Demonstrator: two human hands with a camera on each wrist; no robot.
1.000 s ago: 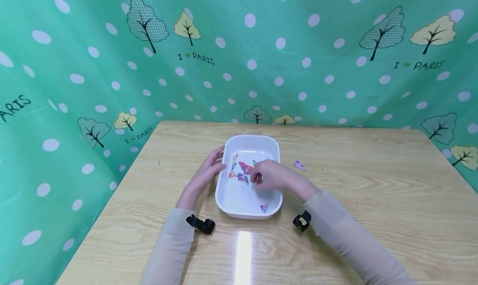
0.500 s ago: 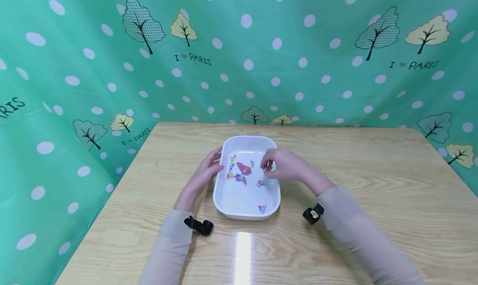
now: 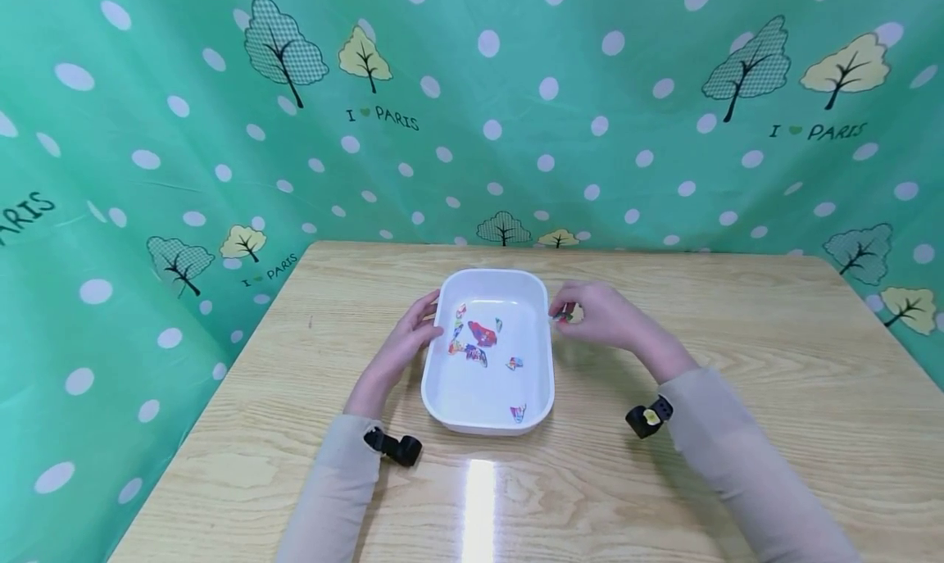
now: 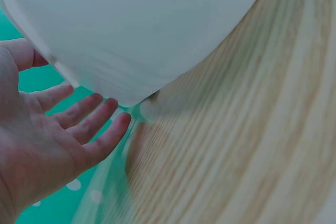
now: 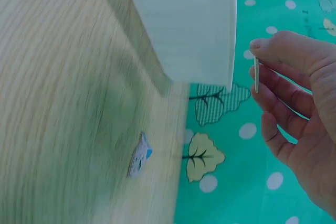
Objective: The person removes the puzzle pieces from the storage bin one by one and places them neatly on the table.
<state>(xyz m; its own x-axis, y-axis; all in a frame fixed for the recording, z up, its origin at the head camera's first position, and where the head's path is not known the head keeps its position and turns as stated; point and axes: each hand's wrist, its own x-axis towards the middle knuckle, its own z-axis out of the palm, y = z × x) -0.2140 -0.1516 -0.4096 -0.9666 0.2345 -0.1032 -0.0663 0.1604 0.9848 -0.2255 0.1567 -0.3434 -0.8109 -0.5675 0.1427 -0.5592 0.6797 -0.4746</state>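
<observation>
Fingers [image 5: 275, 83] of the right hand [image 3: 601, 313] pinch a thin puzzle piece [image 5: 256, 78]; left of them, a white tub [image 3: 479, 401] holds more pieces [image 3: 483, 334], and the left hand [image 3: 406, 338], fingers spread, touches its rim.

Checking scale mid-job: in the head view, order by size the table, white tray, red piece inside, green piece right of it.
Largest to smallest:
table
white tray
red piece
green piece
</observation>
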